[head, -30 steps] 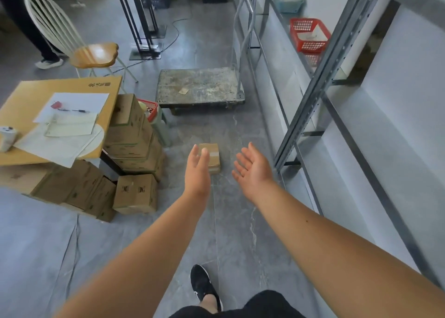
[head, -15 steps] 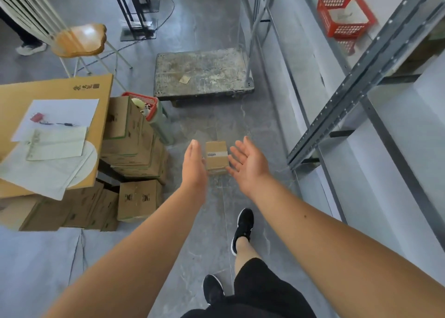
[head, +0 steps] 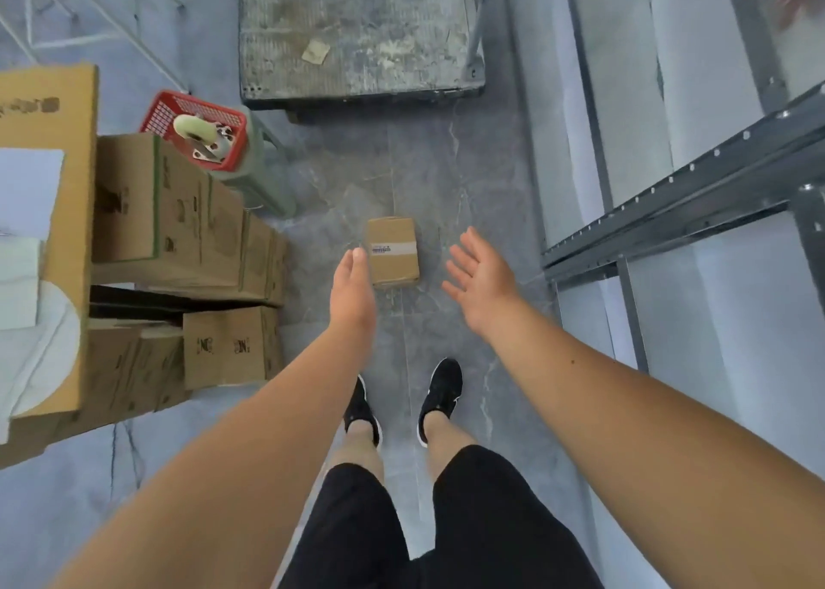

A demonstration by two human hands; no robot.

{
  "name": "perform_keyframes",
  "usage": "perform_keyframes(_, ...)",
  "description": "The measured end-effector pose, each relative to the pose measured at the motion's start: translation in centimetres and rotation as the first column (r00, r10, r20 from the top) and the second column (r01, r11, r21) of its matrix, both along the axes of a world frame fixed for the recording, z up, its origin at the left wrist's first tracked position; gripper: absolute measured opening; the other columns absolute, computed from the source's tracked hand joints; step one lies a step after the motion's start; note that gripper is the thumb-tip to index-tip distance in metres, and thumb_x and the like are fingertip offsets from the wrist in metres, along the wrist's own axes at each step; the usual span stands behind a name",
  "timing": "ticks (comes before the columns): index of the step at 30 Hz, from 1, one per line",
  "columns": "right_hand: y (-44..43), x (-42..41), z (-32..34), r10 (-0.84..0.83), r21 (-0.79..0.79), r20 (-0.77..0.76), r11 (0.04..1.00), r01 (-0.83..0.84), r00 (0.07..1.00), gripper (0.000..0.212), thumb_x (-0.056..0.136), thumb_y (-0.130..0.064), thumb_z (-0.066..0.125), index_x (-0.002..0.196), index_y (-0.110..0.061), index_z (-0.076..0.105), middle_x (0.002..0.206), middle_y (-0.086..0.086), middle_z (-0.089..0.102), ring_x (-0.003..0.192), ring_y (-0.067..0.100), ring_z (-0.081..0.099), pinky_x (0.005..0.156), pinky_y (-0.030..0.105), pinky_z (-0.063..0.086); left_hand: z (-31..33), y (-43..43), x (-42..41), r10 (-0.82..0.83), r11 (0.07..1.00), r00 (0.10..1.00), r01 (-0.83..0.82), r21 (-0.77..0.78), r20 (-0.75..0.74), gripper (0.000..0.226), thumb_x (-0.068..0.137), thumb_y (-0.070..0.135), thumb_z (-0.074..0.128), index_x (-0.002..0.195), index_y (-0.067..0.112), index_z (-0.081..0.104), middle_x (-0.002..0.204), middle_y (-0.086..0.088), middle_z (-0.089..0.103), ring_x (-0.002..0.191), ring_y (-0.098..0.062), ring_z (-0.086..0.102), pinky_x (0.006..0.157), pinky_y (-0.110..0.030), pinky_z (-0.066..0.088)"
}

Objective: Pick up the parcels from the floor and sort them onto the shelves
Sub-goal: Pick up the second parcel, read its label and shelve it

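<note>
parcel on floor, long axis pointing away from person | left hand nearer, at its edge | right hand just beside | both hands spread, empty

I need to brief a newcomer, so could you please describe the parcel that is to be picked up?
Find the grey platform trolley in the aisle beside the metal shelving. On the bare floor just before it lies a small brown parcel. Unlike the larger stacked cartons at the left, it lies alone, with a white label strip.
</note>
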State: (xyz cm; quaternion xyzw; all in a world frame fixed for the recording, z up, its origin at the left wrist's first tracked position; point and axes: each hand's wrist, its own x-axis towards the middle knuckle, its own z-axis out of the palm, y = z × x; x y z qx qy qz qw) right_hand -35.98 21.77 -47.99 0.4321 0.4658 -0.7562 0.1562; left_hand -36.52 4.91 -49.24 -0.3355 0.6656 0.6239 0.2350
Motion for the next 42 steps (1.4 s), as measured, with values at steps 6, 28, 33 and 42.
perform_keyframes(6,-1.4,-4.8,-11.5,-0.004,0.048,0.104,0.999,-0.001,0.995,0.065,0.108,-0.05,0.052,0.164,-0.021,0.039,0.169,0.006,0.044,0.155,0.025,0.043,0.11,0.042,0.04,-11.0,-0.7,-3.4,-0.027,0.999,0.99,0.031,-0.029,0.139,0.065,0.113,0.057,0.037,0.172,0.03,0.026,0.178,0.005,0.03,0.161,-0.023,0.033,0.131,-0.049,0.029)
perform_keyframes(28,-3.4,-11.8,-45.9,0.098,0.122,0.271,0.983,-0.135,0.958,0.059,0.105,-0.049,0.059,0.158,-0.026,0.049,0.162,0.0,0.051,0.15,0.024,0.046,0.106,0.042,0.039,-44.1,-1.1,-12.0,0.053,0.998,0.953,-0.042,-0.044,0.298,0.063,0.112,0.059,0.037,0.167,0.027,0.038,0.172,-0.001,0.042,0.158,-0.026,0.038,0.124,-0.043,0.03)
perform_keyframes(33,-2.1,-13.5,-50.6,0.135,0.206,0.28,0.959,-0.197,0.951,0.057,0.103,-0.048,0.064,0.154,-0.024,0.054,0.157,-0.001,0.055,0.133,0.017,0.052,0.11,0.042,0.042,-48.9,-0.8,-13.6,0.01,0.999,0.961,0.004,-0.05,0.276,0.061,0.112,0.06,0.039,0.165,0.029,0.041,0.169,0.001,0.045,0.156,-0.025,0.04,0.113,-0.038,0.031)
perform_keyframes(42,-1.9,-16.9,-57.4,0.15,0.282,0.223,0.936,-0.211,0.963,0.062,0.102,-0.037,0.069,0.156,-0.014,0.05,0.156,0.006,0.057,0.137,0.022,0.057,0.116,0.038,0.043,-54.9,-0.8,-16.9,0.03,0.998,0.974,-0.019,-0.053,0.226,0.061,0.113,0.055,0.042,0.165,0.023,0.04,0.163,-0.005,0.052,0.144,-0.023,0.052,0.116,-0.037,0.037)
